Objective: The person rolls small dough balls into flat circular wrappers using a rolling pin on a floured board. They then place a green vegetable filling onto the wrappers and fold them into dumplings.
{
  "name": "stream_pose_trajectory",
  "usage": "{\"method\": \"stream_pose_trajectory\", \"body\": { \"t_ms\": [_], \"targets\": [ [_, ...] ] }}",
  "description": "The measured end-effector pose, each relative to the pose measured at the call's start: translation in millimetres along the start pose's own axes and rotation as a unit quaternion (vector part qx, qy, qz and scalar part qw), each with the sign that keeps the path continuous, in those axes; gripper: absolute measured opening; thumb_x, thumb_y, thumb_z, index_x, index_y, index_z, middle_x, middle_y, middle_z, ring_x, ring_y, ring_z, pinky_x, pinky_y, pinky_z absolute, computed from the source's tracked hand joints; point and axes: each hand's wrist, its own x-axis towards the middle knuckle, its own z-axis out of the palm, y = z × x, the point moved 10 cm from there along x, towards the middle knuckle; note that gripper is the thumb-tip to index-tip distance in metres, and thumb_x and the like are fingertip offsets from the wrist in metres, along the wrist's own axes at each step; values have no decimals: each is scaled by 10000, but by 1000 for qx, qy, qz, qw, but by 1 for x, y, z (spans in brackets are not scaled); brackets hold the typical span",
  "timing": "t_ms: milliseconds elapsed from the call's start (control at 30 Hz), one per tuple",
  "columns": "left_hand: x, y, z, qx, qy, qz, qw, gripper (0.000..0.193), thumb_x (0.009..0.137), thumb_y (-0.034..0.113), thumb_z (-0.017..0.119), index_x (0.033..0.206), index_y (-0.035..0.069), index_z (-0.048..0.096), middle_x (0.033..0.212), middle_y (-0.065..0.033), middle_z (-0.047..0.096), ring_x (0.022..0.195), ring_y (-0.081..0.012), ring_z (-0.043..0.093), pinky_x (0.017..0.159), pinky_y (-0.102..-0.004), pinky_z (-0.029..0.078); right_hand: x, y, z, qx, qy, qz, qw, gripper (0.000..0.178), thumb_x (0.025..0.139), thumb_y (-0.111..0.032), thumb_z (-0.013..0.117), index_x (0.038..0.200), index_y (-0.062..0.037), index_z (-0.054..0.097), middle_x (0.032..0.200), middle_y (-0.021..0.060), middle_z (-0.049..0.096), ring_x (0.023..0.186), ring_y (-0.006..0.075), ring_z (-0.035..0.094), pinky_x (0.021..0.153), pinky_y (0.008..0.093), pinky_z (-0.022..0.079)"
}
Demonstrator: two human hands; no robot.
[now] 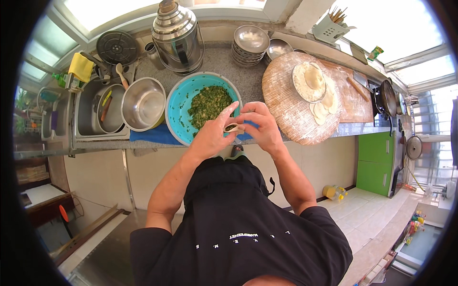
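Observation:
A small dumpling [232, 127] with dark green filling showing in its open top is held just past the near right rim of a turquoise basin [178, 97]. My left hand [212, 135] grips it from the left, thumb and fingers close around the dough. From the right, my right hand [263, 127] pinches the edge of the same wrapper, its other fingers curled above. Chopped green filling [208, 106] lies in the basin. On a round woven board [279, 107] to the right sit a metal bowl of flour [300, 81] and several round dough wrappers [320, 113].
An empty steel pot [143, 105] stands left of the basin, beside the sink [88, 112]. Behind are a large steel thermos [177, 40] and stacked metal bowls [250, 40]. A rolling pin [358, 89] lies on a wooden board, near a wok [389, 97].

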Motion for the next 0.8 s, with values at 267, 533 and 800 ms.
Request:
{"method": "stream_pose_trajectory", "body": {
  "t_ms": [267,533,800],
  "targets": [
    [4,7,-2,20,-15,-1,1000,931,942,100,740,1717,91,225,1235,-155,781,944,-254,721,901,-346,559,-5,29,8,93,-20,93,991,253,798,-37,857,1045,-88,842,1156,42,631,1116,224,611,928,356,516],
    [7,14,-5,38,-15,5,999,935,925,112,715,1710,72,208,1280,-194,758,1039,-415,752,988,-421,572,-1,30,12,92,-25,93,991,187,794,-51,855,976,-84,834,1070,31,651,1111,239,611,954,371,502],
    [14,-9,0,-235,15,-30,971,881,970,-15,714,1699,3,220,1332,-139,723,1065,-158,705,945,-320,584,-1,32,1,133,93,127,979,115,823,-12,832,929,-31,793,1061,35,636,1047,201,630,898,337,517]
  ]
}}
